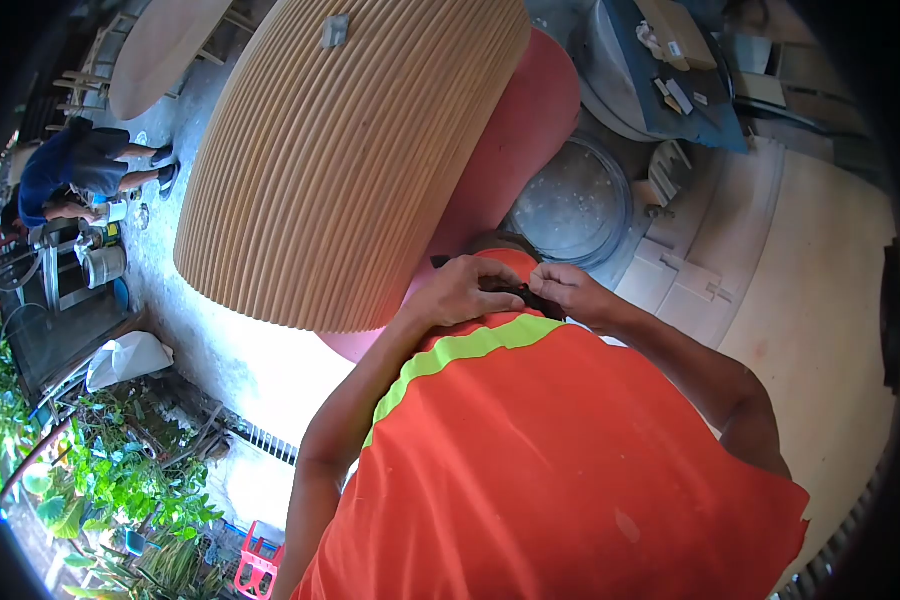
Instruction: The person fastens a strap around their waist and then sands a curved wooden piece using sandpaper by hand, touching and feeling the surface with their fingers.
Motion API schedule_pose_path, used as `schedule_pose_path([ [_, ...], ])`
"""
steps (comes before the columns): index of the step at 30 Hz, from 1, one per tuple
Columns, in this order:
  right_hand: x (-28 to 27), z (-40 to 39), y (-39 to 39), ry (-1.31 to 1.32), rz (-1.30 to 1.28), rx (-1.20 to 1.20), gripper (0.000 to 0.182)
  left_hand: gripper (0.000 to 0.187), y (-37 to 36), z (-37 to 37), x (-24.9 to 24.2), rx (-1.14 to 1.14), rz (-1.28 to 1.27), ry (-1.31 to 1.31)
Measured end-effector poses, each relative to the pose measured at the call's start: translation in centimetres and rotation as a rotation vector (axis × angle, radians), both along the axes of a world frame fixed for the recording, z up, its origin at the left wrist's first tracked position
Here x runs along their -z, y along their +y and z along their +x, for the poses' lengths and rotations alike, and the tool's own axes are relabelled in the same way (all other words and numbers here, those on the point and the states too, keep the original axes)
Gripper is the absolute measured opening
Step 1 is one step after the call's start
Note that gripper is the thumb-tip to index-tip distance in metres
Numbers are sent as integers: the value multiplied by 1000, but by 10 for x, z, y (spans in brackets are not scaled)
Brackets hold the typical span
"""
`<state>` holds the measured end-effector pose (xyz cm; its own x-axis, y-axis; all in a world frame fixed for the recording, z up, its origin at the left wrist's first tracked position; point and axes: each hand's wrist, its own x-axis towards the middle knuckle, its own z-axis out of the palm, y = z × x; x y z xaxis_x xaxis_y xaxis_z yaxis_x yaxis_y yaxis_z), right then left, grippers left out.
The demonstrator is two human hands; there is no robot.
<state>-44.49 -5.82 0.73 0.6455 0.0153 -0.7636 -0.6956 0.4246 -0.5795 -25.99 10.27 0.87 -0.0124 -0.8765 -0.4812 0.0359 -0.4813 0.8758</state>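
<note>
My left hand [462, 290] and my right hand [572, 293] meet in front of my orange shirt [570, 440], just above its yellow-green stripe. Between them is a small black thing [526, 296], mostly covered by my fingers, so its kind cannot be made out. The left fingers are bent around its near side, while the right thumb and fingers pinch close to its other end. Just beyond my hands stands a large curved piece faced with wooden slats [360, 160], with a pinkish-red surface [530, 130] along its side. A small greyish block [335, 31] lies on the slats.
At the far left a person [80, 170] bends over buckets [104, 266]. A dark table [670, 90] with a cardboard box [676, 33] stands upper right. Coiled wire [620, 215] lies on the floor, and pale wooden sheets [820, 290] are at the right. Plants [140, 470] grow lower left.
</note>
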Motion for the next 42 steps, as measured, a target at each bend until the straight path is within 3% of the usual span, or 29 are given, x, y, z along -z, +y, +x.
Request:
schedule_pose_path([
  [6, -5, -10, -14, -130, -194, -140, 14, 38, -4, 13, 7, 145, 43, 11],
  [11, -11, -55, -27, -463, -422, -389, 28, 34, -21, 12, 2, 268, -95, -66],
  [12, -30, -49, -27, -274, -465, -475, 26, 34, -25, 10, 1, 315, -108, -66],
  [13, -24, -54, -27, -272, -466, -457, 26, 34, -30, 8, 2, 333, -107, -66],
  [16, -8, -62, -37, -439, -874, -296, 10, 32, -47, 6, 4, 468, -67, -122],
  [19, -6, -57, -37, -491, -1056, -266, 6, 32, -50, 7, 5, 524, -61, -167],
  [22, -5, -58, -35, -487, -1048, -235, 6, 30, -40, 23, 12, 478, -66, -170],
  [24, -3, -61, -33, -500, -1035, -229, 7, 24, -26, 30, 20, 260, 120, -2],
  [29, 2, -58, -24, -594, -1114, -379, 5, 18, 10, 43, 24, 120, 262, 90],
  [33, 6, -42, -33, -673, -1144, -352, 8, 14, 16, 37, 23, 4, 350, 106],
  [36, 3, -39, -41, -659, -1130, -384, 9, 17, 9, 37, 27, 114, 340, 15],
  [40, 6, -35, -36, -669, -1117, -351, 10, 24, -4, 11, 15, -33, 167, 37],
  [42, 7, -31, -32, -629, -1131, -309, 9, 36, -17, 3, 10, 211, 11, -144],
])
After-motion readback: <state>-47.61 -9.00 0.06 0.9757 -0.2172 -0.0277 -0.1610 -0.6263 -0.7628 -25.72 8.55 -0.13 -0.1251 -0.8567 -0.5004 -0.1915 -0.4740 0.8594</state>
